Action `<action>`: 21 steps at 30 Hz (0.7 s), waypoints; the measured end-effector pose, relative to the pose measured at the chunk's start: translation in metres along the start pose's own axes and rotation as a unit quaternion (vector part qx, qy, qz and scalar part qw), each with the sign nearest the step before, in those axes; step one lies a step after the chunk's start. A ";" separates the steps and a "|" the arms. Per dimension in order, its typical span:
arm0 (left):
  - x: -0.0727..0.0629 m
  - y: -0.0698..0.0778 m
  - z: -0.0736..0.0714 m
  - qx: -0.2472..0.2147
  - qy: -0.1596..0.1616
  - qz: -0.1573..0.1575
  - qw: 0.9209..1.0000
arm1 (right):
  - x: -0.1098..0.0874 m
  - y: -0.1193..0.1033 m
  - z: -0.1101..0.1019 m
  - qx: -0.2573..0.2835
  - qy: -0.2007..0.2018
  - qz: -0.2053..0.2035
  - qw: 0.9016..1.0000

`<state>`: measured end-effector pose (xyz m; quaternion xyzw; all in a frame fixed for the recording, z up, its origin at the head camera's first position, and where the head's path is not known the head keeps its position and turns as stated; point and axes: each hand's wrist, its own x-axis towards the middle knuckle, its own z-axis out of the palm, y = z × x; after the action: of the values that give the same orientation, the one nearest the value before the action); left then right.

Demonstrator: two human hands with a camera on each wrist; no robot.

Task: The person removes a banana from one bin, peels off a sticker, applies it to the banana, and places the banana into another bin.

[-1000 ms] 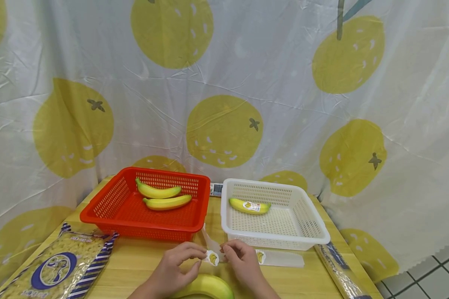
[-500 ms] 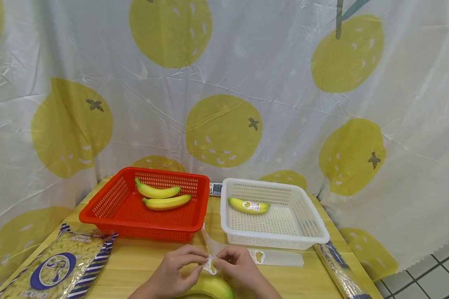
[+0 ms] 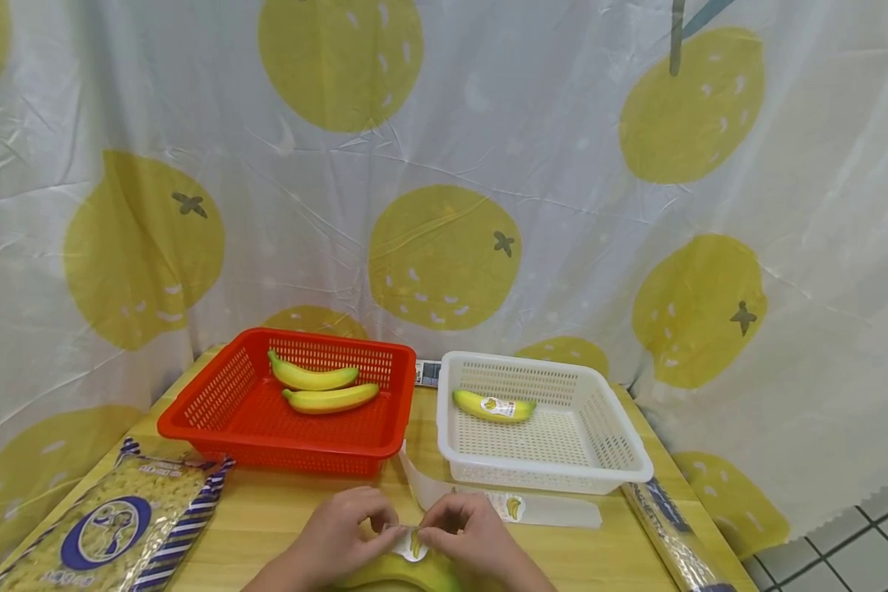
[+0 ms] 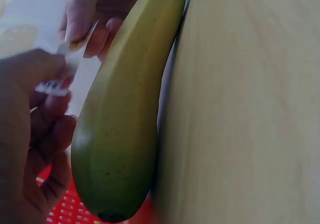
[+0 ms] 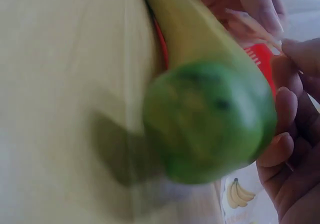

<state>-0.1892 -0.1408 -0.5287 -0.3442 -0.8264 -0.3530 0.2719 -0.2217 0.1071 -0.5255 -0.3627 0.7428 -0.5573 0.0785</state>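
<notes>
In the head view a yellow banana (image 3: 407,571) lies at the table's near edge, partly under both hands. Just above it, a white sticker with a banana picture (image 3: 410,544) is stretched between the fingertips. My left hand (image 3: 345,534) pinches the sticker's left end, and my right hand (image 3: 468,536) pinches the other. The left wrist view shows the sticker (image 4: 70,66) beside the banana (image 4: 122,96), held off its skin. In the right wrist view the banana's green end (image 5: 210,121) is close to the curled right fingers.
A strip of sticker backing (image 3: 558,510) lies behind the hands. Two bananas are in the red basket (image 3: 281,452); one labelled banana (image 3: 494,407) is in the white basket (image 3: 540,477). A pasta bag (image 3: 111,526) lies left, a spaghetti pack (image 3: 669,530) right.
Both hands have come nearer the table's front edge, bringing the sticker from beside the backing strip to over the banana. The right hand now pinches the sticker's right end.
</notes>
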 end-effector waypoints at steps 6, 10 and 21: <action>-0.001 -0.002 -0.006 -0.006 -0.054 0.033 0.998 | -0.003 -0.003 0.004 -0.048 -0.032 -0.053 0.997; -0.001 -0.002 -0.006 -0.009 -0.073 0.023 0.997 | -0.003 -0.002 0.006 -0.074 -0.044 -0.089 0.992; -0.001 -0.004 -0.006 0.019 -0.073 0.014 0.997 | -0.002 -0.001 0.007 -0.169 -0.043 -0.143 0.974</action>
<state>-0.1899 -0.1475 -0.5276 -0.3757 -0.8456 -0.3074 0.2221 -0.2161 0.1030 -0.5275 -0.4963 0.7630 -0.4129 -0.0329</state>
